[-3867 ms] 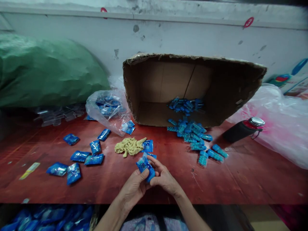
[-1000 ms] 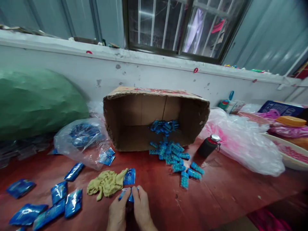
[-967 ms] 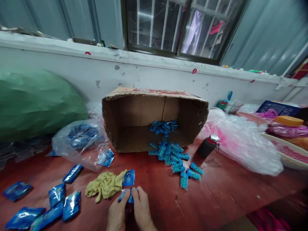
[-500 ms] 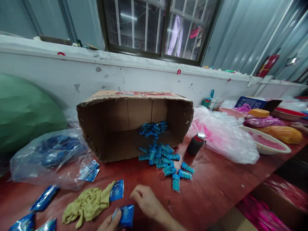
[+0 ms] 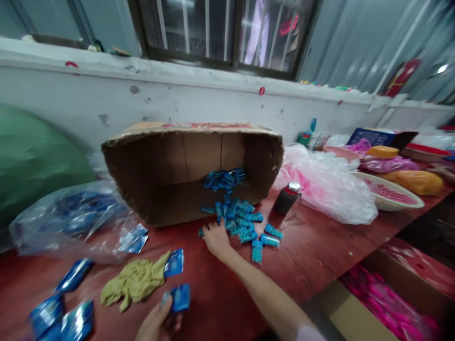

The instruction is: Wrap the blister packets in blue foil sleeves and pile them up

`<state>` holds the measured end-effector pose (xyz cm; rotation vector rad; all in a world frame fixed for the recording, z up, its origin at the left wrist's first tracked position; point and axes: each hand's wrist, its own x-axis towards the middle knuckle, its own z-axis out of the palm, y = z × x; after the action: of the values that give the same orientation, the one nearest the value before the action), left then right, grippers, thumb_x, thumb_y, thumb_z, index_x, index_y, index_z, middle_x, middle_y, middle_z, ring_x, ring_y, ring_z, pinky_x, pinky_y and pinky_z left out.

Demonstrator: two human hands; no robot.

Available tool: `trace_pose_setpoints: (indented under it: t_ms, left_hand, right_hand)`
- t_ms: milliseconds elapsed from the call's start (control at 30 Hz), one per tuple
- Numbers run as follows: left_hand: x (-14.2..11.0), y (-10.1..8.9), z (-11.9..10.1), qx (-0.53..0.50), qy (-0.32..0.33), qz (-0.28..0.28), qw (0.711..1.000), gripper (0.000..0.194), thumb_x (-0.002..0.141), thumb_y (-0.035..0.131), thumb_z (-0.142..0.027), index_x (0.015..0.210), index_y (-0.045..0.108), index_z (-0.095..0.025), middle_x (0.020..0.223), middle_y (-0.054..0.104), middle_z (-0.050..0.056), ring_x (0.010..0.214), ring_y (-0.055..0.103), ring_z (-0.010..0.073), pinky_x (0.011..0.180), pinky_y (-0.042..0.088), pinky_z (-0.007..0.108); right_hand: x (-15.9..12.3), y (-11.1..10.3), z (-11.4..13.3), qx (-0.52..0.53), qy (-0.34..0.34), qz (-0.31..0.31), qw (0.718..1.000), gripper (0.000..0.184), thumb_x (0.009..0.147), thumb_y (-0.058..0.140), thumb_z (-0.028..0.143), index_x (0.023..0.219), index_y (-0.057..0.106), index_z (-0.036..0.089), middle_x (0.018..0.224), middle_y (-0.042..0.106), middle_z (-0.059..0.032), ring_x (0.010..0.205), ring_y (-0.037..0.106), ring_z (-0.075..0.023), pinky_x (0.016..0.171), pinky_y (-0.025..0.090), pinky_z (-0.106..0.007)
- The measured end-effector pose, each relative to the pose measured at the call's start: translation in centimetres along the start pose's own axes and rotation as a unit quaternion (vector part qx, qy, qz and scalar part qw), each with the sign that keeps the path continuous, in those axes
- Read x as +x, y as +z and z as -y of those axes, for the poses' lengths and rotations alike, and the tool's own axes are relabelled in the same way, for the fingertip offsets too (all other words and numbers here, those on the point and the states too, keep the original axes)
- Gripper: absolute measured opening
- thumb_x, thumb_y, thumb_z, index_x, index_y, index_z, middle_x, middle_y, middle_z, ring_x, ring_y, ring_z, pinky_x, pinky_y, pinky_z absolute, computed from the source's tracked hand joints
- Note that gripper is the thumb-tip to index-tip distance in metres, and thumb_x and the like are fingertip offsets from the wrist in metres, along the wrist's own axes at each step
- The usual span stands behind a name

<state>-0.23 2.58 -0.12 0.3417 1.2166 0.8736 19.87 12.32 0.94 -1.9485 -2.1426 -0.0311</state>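
My right hand (image 5: pixel 216 238) reaches forward onto the heap of small blue tubes (image 5: pixel 241 222) spilling from the tipped cardboard box (image 5: pixel 159 161); its fingers curl on the nearest tubes, but whether it grips one is hidden. My left hand (image 5: pixel 159 323) sits at the bottom edge near the table's front, pinching a blue foil packet (image 5: pixel 179 297). A second blue packet (image 5: pixel 175 262) lies beside a crumpled yellow glove (image 5: pixel 135 282) just ahead of it.
Several blue packets (image 5: pixel 60 315) lie at the left, near a clear bag of blue items (image 5: pixel 78 220) and a green sack (image 5: pixel 31 156). A black bottle (image 5: pixel 287 199), pink plastic bag (image 5: pixel 330 189) and bowls (image 5: pixel 391 196) stand right. A box of pink goods (image 5: pixel 384 303) sits below the red table (image 5: pixel 305 260).
My right hand left the packet and stretched forward to the pile of blue tubes. My left hand keeps the packet. The view swung right and dipped slightly.
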Motion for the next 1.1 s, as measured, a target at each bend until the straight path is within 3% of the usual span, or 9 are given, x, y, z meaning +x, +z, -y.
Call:
trace_pose_setpoints:
  t_ms: [200, 300, 367, 467, 600, 833, 967, 1033, 1100]
  left_hand:
    - [-1.5, 0.7, 0.0, -0.099, -0.039, -0.008, 0.994, 0.013, 0.071, 0.062, -0.020, 0.064, 0.053, -0.013, 0.046, 0.056, 0.000, 0.041, 0.054, 0.0096, 0.039, 0.044, 0.018]
    - [-1.9, 0.8, -0.1, -0.128, -0.045, -0.007, 0.991, 0.014, 0.074, 0.058, -0.022, 0.065, 0.052, -0.013, 0.046, 0.055, -0.001, 0.041, 0.054, 0.0089, 0.039, 0.044, 0.017]
    - [-2.0, 0.7, -0.3, -0.129, -0.032, -0.003, 0.991, 0.014, 0.073, 0.059, -0.023, 0.066, 0.052, -0.014, 0.046, 0.055, -0.001, 0.041, 0.054, 0.0090, 0.039, 0.044, 0.017]
    - [-1.9, 0.6, -0.5, -0.114, -0.007, 0.009, 0.993, 0.016, 0.069, 0.063, -0.026, 0.068, 0.053, -0.015, 0.047, 0.055, -0.001, 0.042, 0.054, 0.0094, 0.040, 0.043, 0.018]
    - [-1.8, 0.4, -0.2, -0.086, 0.028, 0.040, 0.995, 0.025, 0.061, 0.070, -0.033, 0.072, 0.056, -0.014, 0.047, 0.057, -0.001, 0.043, 0.053, 0.0097, 0.040, 0.041, 0.018]
    - [-2.2, 0.0, 0.7, -0.023, 0.085, 0.026, 0.996, 0.033, 0.048, 0.077, -0.034, 0.066, 0.060, -0.012, 0.049, 0.061, 0.001, 0.043, 0.053, 0.0100, 0.042, 0.040, 0.020]
    - [-3.1, -0.4, 0.5, -0.043, 0.043, 0.092, 0.994, 0.027, 0.060, 0.069, -0.036, 0.059, 0.059, -0.011, 0.047, 0.058, 0.002, 0.043, 0.052, 0.0109, 0.043, 0.042, 0.022]
    - [-3.4, -0.9, 0.3, -0.071, 0.013, 0.095, 0.993, 0.023, 0.063, 0.068, -0.032, 0.061, 0.059, -0.012, 0.047, 0.058, 0.002, 0.045, 0.054, 0.0117, 0.043, 0.044, 0.022]
    - [-3.6, -1.5, 0.1, -0.097, -0.004, 0.061, 0.993, 0.016, 0.063, 0.069, -0.025, 0.067, 0.059, -0.013, 0.048, 0.057, 0.001, 0.046, 0.055, 0.0115, 0.043, 0.045, 0.021]
  right_hand:
    - [-4.2, -0.3, 1.3, 0.046, -0.036, 0.015, 0.998, 0.037, 0.082, 0.049, 0.021, 0.119, 0.048, 0.018, 0.117, 0.053, -0.0140, 0.120, 0.033, -0.0322, 0.098, 0.007, -0.058]
    - [-5.6, -1.5, 2.7, 0.212, 0.005, -0.008, 0.977, 0.034, 0.082, 0.044, 0.017, 0.116, 0.050, 0.020, 0.116, 0.054, -0.0112, 0.115, 0.041, -0.0276, 0.098, 0.019, -0.053]
    - [-6.7, -2.2, 4.1, 0.418, 0.040, 0.013, 0.907, 0.032, 0.081, 0.045, 0.019, 0.113, 0.050, 0.020, 0.105, 0.059, -0.0076, 0.101, 0.052, -0.0213, 0.092, 0.034, -0.042]
    - [-8.1, -3.1, 6.3, 0.638, 0.079, 0.080, 0.762, 0.033, 0.074, 0.051, 0.019, 0.107, 0.051, 0.019, 0.092, 0.059, -0.0033, 0.086, 0.056, -0.0156, 0.079, 0.043, -0.030]
    - [-8.9, -3.4, 7.7, 0.714, 0.118, 0.121, 0.680, 0.039, 0.068, 0.054, 0.014, 0.106, 0.050, 0.017, 0.079, 0.057, 0.0011, 0.074, 0.055, -0.0112, 0.072, 0.043, -0.025]
    - [-10.2, -1.0, 9.4, 0.721, 0.175, 0.103, 0.663, 0.045, 0.069, 0.046, 0.014, 0.113, 0.043, 0.021, 0.069, 0.048, 0.0055, 0.046, 0.048, -0.0068, 0.039, 0.041, -0.017]
    - [-11.5, -0.7, 10.6, 0.715, 0.189, 0.077, 0.669, 0.042, 0.078, 0.040, 0.021, 0.120, 0.038, 0.021, 0.062, 0.042, 0.0070, 0.039, 0.046, -0.0066, 0.037, 0.040, -0.018]
    - [-11.4, -1.9, 10.0, 0.693, 0.122, 0.117, 0.701, 0.037, 0.081, 0.040, 0.024, 0.117, 0.042, 0.020, 0.067, 0.049, 0.0042, 0.049, 0.052, -0.0089, 0.046, 0.045, -0.021]
    - [-10.3, -3.5, 8.3, 0.614, 0.002, 0.170, 0.771, 0.032, 0.082, 0.043, 0.025, 0.112, 0.049, 0.021, 0.084, 0.059, -0.0007, 0.072, 0.058, -0.0134, 0.066, 0.047, -0.026]
